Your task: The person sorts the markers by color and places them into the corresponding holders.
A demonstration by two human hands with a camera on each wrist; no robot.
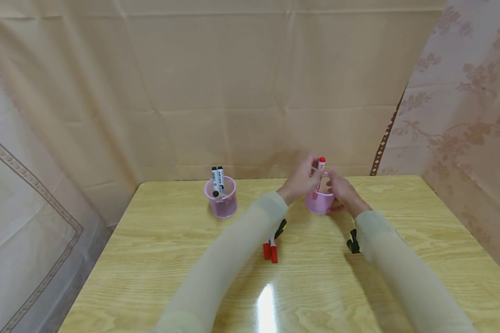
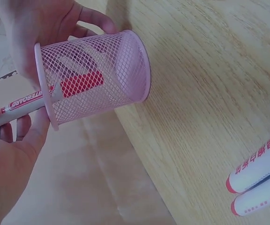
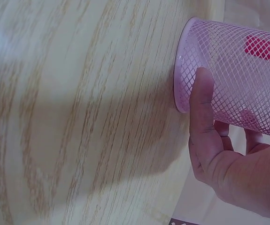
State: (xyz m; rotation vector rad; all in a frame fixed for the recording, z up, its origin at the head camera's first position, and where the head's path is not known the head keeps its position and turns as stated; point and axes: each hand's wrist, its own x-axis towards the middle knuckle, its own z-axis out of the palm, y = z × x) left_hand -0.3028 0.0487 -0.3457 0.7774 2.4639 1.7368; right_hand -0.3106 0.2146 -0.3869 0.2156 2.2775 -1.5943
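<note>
My left hand pinches a red whiteboard marker by its upper end, over the right-hand pink mesh pen holder. In the left wrist view the marker's red cap points down inside the mesh, while its white barrel sticks out past the rim. From the right side my right hand grips that holder; in the right wrist view its fingers curl around the mesh wall close to the base. The holder stands upright on the table.
A second pink mesh pen holder stands to the left with black-capped markers in it. Two red-capped markers and a black item lie beneath my left forearm, partly hidden. More black caps show beside my right sleeve.
</note>
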